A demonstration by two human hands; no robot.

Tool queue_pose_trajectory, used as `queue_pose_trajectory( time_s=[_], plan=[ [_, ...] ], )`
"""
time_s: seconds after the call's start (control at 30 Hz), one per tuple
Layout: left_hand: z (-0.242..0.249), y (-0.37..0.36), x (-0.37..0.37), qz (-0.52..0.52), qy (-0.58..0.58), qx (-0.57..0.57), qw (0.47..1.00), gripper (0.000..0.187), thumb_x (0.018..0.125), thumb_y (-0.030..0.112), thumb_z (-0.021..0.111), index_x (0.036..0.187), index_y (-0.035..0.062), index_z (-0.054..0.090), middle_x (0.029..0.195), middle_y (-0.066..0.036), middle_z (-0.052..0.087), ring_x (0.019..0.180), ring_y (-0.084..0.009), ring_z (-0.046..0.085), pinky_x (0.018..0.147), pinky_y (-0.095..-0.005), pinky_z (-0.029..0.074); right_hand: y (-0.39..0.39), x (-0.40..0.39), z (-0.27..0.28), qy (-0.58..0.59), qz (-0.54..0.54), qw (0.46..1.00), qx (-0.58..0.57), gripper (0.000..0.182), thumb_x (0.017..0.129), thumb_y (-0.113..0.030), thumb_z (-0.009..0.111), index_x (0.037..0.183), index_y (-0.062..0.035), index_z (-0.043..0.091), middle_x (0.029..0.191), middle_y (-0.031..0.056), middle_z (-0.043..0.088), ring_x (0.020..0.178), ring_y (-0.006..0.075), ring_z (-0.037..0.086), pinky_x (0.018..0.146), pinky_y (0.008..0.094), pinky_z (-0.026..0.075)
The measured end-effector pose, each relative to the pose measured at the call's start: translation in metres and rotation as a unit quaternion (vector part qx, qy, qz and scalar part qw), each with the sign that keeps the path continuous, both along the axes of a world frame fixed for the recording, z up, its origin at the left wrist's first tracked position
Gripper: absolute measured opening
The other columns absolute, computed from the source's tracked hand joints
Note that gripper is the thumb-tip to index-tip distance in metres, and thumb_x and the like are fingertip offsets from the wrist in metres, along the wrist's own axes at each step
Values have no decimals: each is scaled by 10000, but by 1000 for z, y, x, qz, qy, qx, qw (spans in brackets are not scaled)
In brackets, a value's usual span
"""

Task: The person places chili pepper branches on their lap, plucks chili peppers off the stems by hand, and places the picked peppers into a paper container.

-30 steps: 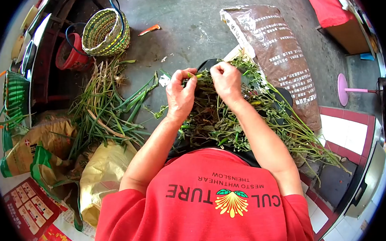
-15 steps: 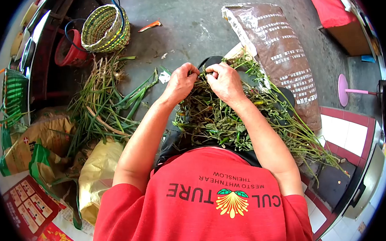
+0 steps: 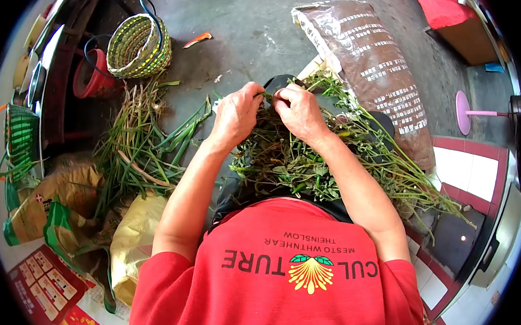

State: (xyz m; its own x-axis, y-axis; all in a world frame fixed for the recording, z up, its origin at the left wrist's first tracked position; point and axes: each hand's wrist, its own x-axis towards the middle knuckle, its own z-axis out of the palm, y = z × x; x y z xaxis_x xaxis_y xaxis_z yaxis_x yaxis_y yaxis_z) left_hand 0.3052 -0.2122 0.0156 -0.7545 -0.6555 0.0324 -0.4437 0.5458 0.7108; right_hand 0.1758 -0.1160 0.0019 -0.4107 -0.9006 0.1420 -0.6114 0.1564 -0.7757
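A heap of cut leafy plant stems [image 3: 298,166] lies across my lap, its leaves partly wilted, with long stalks trailing to the lower right. Above its far edge, my left hand [image 3: 237,112] is closed in a pinch on a bit of the plant stem. Close beside it, my right hand [image 3: 299,109] also pinches with thumb and fingers curled, apparently at the same plant. Little of what sits between the fingertips shows. Some slender green peppers seem to be mixed among the leaves.
Long green onions [image 3: 135,145] are piled on the floor to the left. Behind them stand a woven basket [image 3: 139,48] and a red bucket [image 3: 94,77]. A brown printed sack [image 3: 373,70] lies to the right. Yellow bags [image 3: 133,238] sit near my left elbow.
My left hand has shifted slightly left and down, and my right hand has turned a little; both stay pinched. The whole view has tilted slightly.
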Motion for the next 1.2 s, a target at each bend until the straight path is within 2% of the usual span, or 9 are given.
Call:
queue_pose_trajectory(
  time_s=[0.3, 0.37, 0.47, 0.53, 0.67, 0.87, 1.0, 1.1, 1.2],
  plan=[
    [20, 28, -9, -36, -38, -299, 953, 72, 819, 81, 552, 888, 62, 545, 685, -99, 605, 653, -261, 607, 615, -381, 447, -3, 0, 1, -238, -177, 953, 55, 170, 754, -150, 571, 690, 0, 619, 625, 169, 595, 575, 295, 583, 557, 367, 425],
    [16, 31, -5, 56, 4, -211, 976, 83, 834, 83, 547, 906, 42, 550, 734, -106, 630, 657, -228, 627, 607, -345, 468, 2, -10, -6, -253, -146, 954, 67, 175, 826, -143, 550, 847, -3, 652, 652, 39, 614, 574, 115, 545, 527, 235, 432],
    [9, 18, 3, 183, 198, 166, 949, 152, 914, 107, 484, 992, -6, 549, 818, -91, 654, 687, -145, 633, 605, -245, 480, 11, 9, 26, -75, -67, 995, 2, 261, 862, -109, 525, 1092, -4, 591, 827, 70, 631, 655, 106, 562, 576, 246, 478],
    [4, 2, 16, 221, 235, 219, 921, 190, 922, 114, 477, 1065, 6, 542, 853, -96, 652, 697, -150, 628, 622, -240, 471, 22, 4, 57, -73, -48, 995, -43, 288, 861, -107, 525, 1127, -4, 565, 901, 94, 630, 680, 128, 583, 619, 264, 492],
    [19, -10, 28, 119, 374, 507, 767, 243, 896, 122, 497, 1118, 25, 520, 962, -108, 629, 769, -165, 607, 591, -271, 462, 39, -62, 79, 119, -87, 988, -46, 288, 767, -129, 580, 1039, -32, 583, 854, 152, 623, 806, 300, 612, 739, 377, 487],
    [26, 13, -23, 31, 340, 731, 591, 217, 887, 301, 538, 922, 87, 545, 860, -52, 562, 688, -137, 488, 489, -225, 353, 55, -109, 31, -83, -63, 980, 171, 450, 744, -152, 653, 1161, -13, 553, 997, 145, 604, 884, 182, 574, 782, 318, 476],
    [16, 23, -62, 32, 162, 653, 739, 217, 884, 321, 554, 856, 106, 573, 689, 0, 498, 544, -99, 428, 457, -217, 308, 55, -98, 38, -150, -56, 972, 171, 292, 731, -148, 631, 1001, -39, 648, 861, 119, 650, 770, 194, 605, 713, 314, 471],
    [12, 41, -86, 8, 37, 181, 983, 301, 835, 271, 592, 867, -28, 608, 650, -68, 570, 565, -175, 530, 554, -309, 430, 53, -96, 45, -129, -59, 978, 152, 208, 747, -142, 606, 888, 7, 642, 733, 117, 620, 679, 156, 569, 641, 306, 450],
    [12, 51, -93, -4, 1, 75, 997, 297, 783, 264, 638, 855, -25, 638, 699, -125, 643, 604, -172, 583, 599, -333, 452, 55, -99, 43, -144, -66, 978, 135, 195, 751, -147, 600, 853, 17, 627, 670, 115, 602, 631, 150, 555, 605, 312, 442]
  ],
)
